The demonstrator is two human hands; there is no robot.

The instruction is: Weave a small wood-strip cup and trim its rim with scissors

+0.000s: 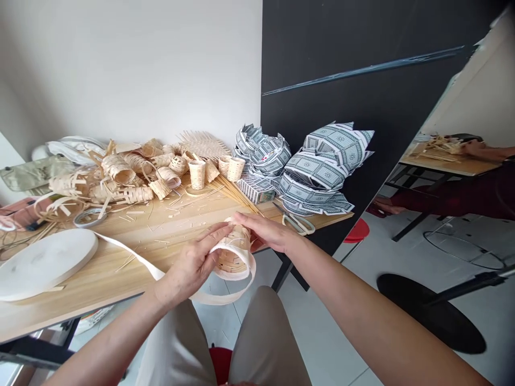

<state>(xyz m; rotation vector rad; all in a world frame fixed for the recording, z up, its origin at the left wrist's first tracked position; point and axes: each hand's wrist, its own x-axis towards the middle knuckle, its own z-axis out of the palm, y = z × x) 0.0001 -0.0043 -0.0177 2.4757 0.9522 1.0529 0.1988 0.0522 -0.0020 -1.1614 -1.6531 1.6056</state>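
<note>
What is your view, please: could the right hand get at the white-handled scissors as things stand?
Probably yes: the scissors lie near the right hand, nothing visibly between, though it must likely release the woven basket.

The white roll (48,262) is cut off by the left edge; its strip (129,252) runs partly hidden behind the left hand (193,261). The woven basket (240,237) conceals some right hand (267,231) fingers. Another person (462,195) is cropped at right.

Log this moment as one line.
left grip: holding woven basket | right grip: against basket's right side | white strip: along rim, looping below | white roll: on table
</note>
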